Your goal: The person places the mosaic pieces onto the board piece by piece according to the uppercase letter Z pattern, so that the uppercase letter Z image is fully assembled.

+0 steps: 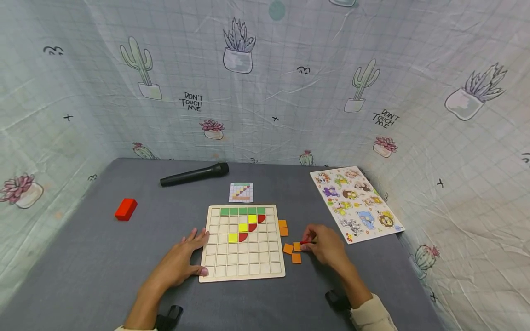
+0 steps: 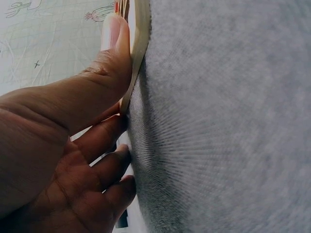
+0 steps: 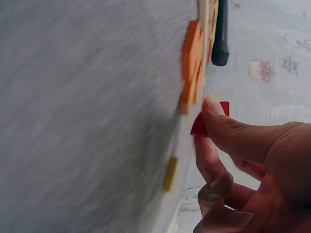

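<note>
A wooden grid board (image 1: pixel 260 269) lies flat, with a row of green tiles (image 1: pixel 243 211) near its top. Below them, yellow squares (image 1: pixel 243 227) and red quarter-circle pieces (image 1: pixel 252 227) step diagonally down to the left. My left hand (image 1: pixel 181 260) rests along the board's left edge, thumb on the near corner and fingers spread. Between thumb and fingertips my right hand (image 1: pixel 327 246) pinches a red quarter-circle piece (image 3: pixel 199 125), held above the table right of the board. Several orange square tiles (image 1: pixel 296 258) lie beside that hand. In the right wrist view, a yellow tile (image 3: pixel 170 174) lies under the fingers.
Behind the board lies a small pattern card (image 1: pixel 241 192), with a black microphone (image 1: pixel 194 174) farther back to its left. A red block (image 1: pixel 126 209) sits at the far left. An animal puzzle board (image 1: pixel 357 204) occupies the back right, near the patterned cloth wall.
</note>
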{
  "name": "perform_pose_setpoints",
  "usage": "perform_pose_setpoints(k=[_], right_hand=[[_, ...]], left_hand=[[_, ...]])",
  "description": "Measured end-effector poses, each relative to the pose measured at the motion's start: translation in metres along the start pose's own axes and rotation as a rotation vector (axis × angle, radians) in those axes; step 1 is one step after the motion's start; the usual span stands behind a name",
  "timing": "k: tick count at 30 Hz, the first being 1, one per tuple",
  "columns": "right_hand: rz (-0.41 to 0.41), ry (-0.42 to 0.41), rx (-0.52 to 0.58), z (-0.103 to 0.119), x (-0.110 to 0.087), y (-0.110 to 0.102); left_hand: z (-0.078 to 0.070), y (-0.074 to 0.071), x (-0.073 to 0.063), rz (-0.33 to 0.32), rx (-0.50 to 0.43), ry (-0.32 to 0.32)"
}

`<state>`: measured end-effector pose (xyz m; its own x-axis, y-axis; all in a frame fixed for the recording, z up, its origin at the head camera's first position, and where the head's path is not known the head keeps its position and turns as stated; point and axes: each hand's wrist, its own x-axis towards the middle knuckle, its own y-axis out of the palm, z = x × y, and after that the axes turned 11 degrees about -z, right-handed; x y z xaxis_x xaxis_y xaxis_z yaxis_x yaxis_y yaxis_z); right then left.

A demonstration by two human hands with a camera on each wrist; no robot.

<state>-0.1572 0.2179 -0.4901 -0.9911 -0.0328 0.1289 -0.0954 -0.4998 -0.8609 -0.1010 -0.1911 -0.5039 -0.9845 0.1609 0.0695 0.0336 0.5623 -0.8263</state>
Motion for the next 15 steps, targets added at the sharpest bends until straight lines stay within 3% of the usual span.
perform_pose_setpoints(k=[8, 15], right_hand=[[0.022, -0.090, 0.075, 0.040, 0.006, 0.004], [0.061, -0.193, 0.146, 0.081, 0.012, 0.025]], left_hand=[[0.000, 0.000, 0.000, 0.000, 0.000, -0.001], [-0.001, 0.000, 0.000, -0.004, 0.006, 0.003]])
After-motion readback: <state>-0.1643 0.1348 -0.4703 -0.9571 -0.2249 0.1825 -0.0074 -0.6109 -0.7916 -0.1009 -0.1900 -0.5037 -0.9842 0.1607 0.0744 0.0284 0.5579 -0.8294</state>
